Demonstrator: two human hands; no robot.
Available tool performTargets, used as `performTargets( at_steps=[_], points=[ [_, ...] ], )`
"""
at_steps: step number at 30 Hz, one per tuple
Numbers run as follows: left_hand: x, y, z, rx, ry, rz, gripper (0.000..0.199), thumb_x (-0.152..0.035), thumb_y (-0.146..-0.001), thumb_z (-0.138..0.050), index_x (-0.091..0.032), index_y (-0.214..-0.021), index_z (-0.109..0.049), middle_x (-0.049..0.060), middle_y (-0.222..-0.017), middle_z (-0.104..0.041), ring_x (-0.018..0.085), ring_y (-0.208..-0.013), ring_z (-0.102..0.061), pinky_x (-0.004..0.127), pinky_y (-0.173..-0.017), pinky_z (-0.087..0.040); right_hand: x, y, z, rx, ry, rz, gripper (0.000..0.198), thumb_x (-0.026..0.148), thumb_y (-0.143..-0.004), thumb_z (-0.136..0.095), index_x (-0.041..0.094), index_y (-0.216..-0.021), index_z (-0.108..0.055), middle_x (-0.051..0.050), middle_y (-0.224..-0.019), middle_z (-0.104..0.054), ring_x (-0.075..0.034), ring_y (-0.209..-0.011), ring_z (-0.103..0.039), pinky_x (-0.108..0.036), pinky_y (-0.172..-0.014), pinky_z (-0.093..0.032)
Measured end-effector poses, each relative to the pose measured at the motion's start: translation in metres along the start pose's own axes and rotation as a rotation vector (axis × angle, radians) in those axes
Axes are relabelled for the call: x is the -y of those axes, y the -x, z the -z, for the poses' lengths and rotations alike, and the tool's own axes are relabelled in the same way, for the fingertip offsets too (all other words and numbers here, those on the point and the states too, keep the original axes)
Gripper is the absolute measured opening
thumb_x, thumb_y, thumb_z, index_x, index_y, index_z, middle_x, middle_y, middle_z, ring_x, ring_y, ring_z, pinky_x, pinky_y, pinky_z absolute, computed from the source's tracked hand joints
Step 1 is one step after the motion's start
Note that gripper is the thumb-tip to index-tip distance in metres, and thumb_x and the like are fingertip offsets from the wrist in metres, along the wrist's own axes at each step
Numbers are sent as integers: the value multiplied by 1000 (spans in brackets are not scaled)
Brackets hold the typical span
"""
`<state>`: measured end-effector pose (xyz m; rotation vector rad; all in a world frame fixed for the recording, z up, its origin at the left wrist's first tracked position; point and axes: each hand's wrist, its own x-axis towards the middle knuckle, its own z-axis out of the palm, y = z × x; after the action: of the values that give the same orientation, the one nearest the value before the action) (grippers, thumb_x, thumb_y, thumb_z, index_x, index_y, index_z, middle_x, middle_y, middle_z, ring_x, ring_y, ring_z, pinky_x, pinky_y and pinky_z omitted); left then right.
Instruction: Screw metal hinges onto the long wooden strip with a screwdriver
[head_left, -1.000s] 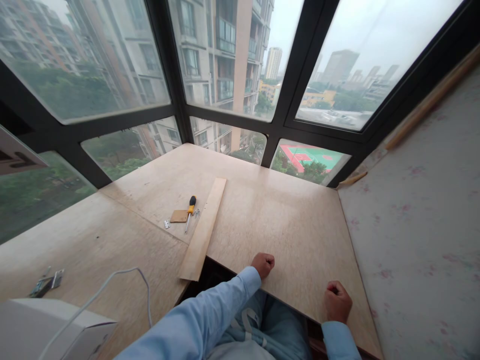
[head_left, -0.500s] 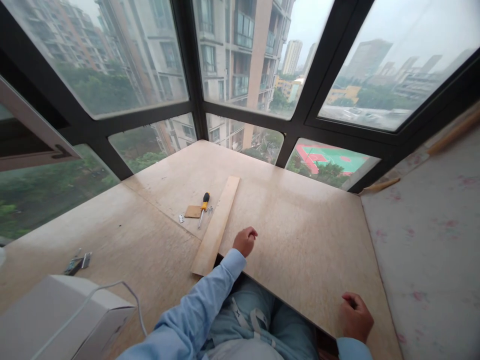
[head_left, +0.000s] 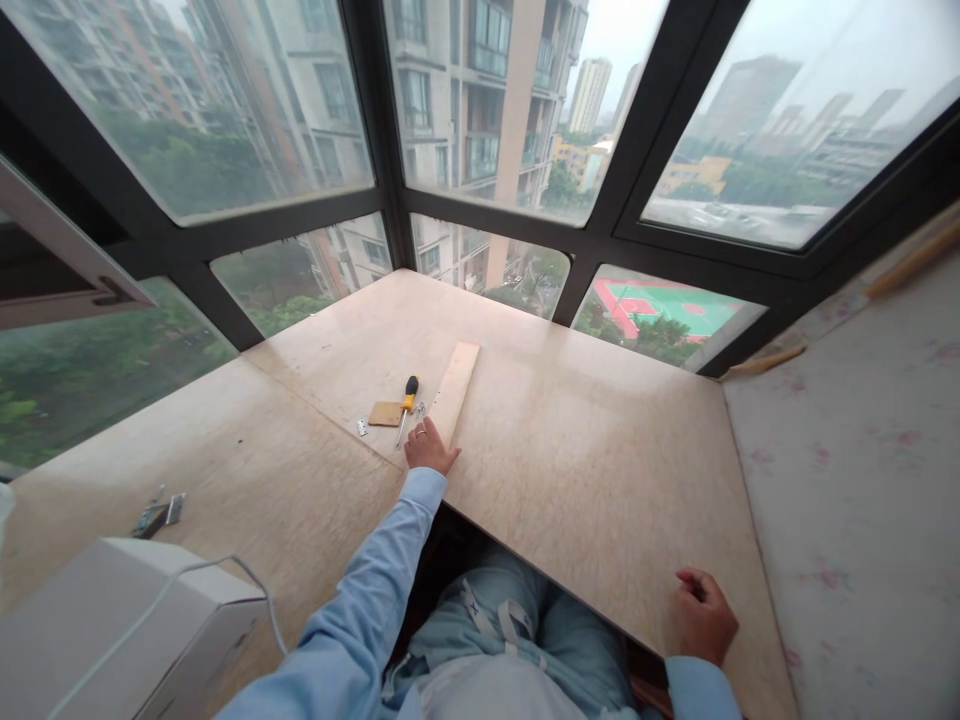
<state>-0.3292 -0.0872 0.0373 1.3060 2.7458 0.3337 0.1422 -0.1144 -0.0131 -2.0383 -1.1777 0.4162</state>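
My left hand lies across a long wooden board, its thumb apart from the other fingers; it covers the middle of the board. Just beyond those fingers is a screwdriver with a black and yellow handle, its tip pointing toward me. Several small screws lie between the screwdriver and the board. A small brown wooden piece and a metal hinge are left of the screwdriver. My right hand rests on the tabletop at the right, curled into a loose fist with nothing visible in it.
A white box with a pale cable stands at the lower left. Behind it are small metal parts. The wooden tabletop has a cut-out edge around my lap. Windows and a papered wall border it.
My left hand has moved left from the tabletop onto the wooden board, and its fingers have uncurled. My right hand stays in nearly the same place. The view has shifted slightly.
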Motion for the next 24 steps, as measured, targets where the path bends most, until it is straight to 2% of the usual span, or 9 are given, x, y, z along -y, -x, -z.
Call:
performTargets(
  at_steps=[8, 14, 20, 24],
  points=[
    [9, -1, 1, 72, 23, 51, 92, -50, -70, -69, -4, -142, -34, 24, -130, -54, 37, -120, -47, 44, -97, -39, -3, 0, -1, 3, -15, 27, 26, 27, -52, -46, 21, -71, -61, -5, -66, -60, -24, -68, -55, -36, -70, -43],
    [16, 0, -11, -30, 84, 43, 83, -47, -69, -70, -10, -138, -42, 22, -128, -56, 36, -119, -49, 45, -97, -39, -10, -2, -5, 7, -11, 39, 28, 27, -53, -46, 20, -74, -63, -6, -68, -62, -24, -70, -56, -36, -71, -44],
    [21, -1, -19, -97, 165, 49, 93, -49, -65, -73, -4, -140, -39, 22, -125, -59, 37, -118, -51, 44, -100, -38, -8, -2, -4, 12, -5, 37, 30, 28, -53, -45, 19, -75, -63, -6, -70, -63, -25, -72, -57, -36, -73, -44],
    [23, -1, -19, -122, 227, 60, 101, -47, -63, -75, -6, -144, -31, 20, -124, -62, 37, -118, -52, 44, -99, -40, -8, -2, -4, 17, -11, 39, 29, 27, -53, -45, 19, -74, -63, -6, -70, -63, -24, -71, -57, -35, -72, -44]
  ],
)
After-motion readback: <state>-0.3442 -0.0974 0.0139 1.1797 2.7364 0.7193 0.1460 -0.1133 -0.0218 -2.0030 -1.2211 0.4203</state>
